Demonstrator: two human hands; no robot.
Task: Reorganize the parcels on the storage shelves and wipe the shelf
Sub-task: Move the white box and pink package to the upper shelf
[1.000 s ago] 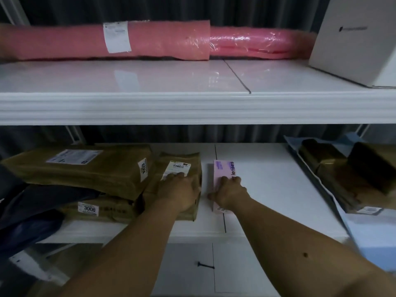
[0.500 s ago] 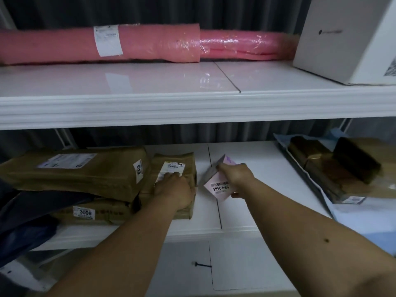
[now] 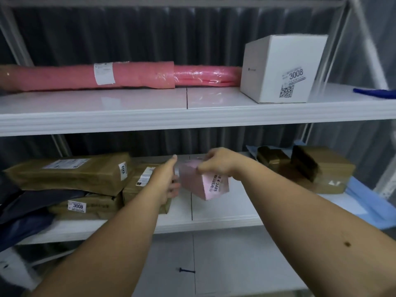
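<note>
A: Item held: pink box, label ending 3405. Location: lifted clear of the lower shelf, tilted, near the middle seam. Right hand grips it from above, fingers curled over its top edge

B: Left hand?

A: Reaching toward the box's left side, thumb up. Whether the fingers touch the box or curl on anything, I cannot tell; they are blurred and partly hidden behind it

B: Lower shelf, left?

A: Brown parcel tagged 1003, lying on a dark bag; a second brown parcel tagged 3008 beneath; a smaller brown parcel just beside them, behind the left wrist

B: Lower shelf, right?

A: Two or more taped brown parcels on a blue mailer

B: Upper shelf?

A: Pink roll at the back, white box tagged 3008 touching its right end, blue thing at the far right edge, possibly the cloth

B: Progress?

A: Judged early. The two 3008 items sit on different shelves, one parcel is in hand, piles look loose. No wiping under way; no hand holds a cloth. Sorting and the wipe both remain
</note>
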